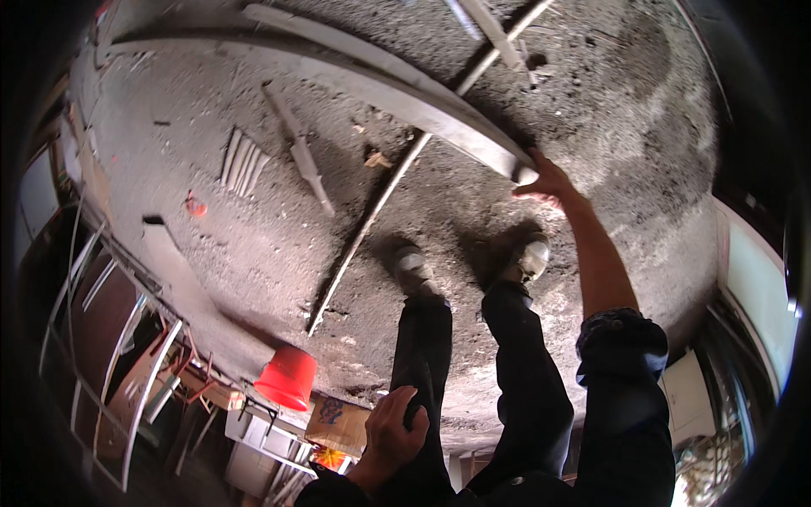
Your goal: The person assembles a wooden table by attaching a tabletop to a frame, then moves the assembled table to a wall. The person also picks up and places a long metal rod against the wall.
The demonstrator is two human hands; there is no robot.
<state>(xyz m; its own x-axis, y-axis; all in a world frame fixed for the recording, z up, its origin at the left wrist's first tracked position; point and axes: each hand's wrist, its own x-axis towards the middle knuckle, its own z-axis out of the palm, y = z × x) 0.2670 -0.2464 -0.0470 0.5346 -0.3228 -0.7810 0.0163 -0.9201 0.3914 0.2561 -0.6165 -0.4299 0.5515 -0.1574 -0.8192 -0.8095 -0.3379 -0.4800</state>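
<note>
My right hand (pixel 551 182) grips the near end of a long pale wooden plank (pixel 372 89). Its thumb is at the plank's end and the fingers are round the far edge. From there the plank stretches away to the upper left, crossing over a thin pole (pixel 365 228). A second plank (pixel 355 51) lies close along its far side, and their near ends almost meet at my hand. My left hand (pixel 394 433) hangs by my left thigh, loosely curled, with a gap between thumb and fingers; no held object shows.
On the rough floor lie a narrow wooden piece (pixel 297 152), a ribbed pale piece (pixel 245 163) and a small orange-red item (pixel 195 204). A red bucket (pixel 288 378) and a cardboard box (pixel 338 425) stand lower left, near metal frames (pixel 139 363). More sticks (pixel 498 38) lie at the top.
</note>
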